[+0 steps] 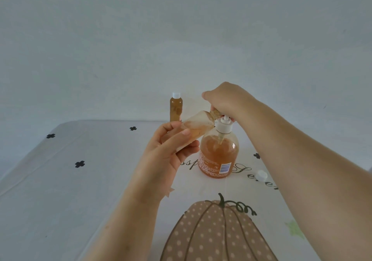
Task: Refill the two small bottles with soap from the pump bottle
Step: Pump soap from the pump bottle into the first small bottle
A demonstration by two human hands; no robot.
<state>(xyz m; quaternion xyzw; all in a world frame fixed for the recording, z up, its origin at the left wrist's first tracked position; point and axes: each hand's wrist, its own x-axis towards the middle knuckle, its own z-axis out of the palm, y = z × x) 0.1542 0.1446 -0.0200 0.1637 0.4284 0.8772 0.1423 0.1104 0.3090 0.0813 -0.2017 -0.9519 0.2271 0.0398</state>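
sideways, small bottle [198, 126] at pump bottle [218, 156]

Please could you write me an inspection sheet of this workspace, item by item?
Surface: tablecloth, white with a pumpkin print and black crosses.
Job's things: pump bottle upright, amber soap inside; open small bottle tilted, mouth at the pump spout; capped small bottle upright behind, filled; loose white cap lying right of the pump bottle.
Clutter: nothing seen.
Grippers: left hand holds the open small bottle; right hand grips the pump head.
Cables: nothing seen.
Surroundings: plain pale wall.
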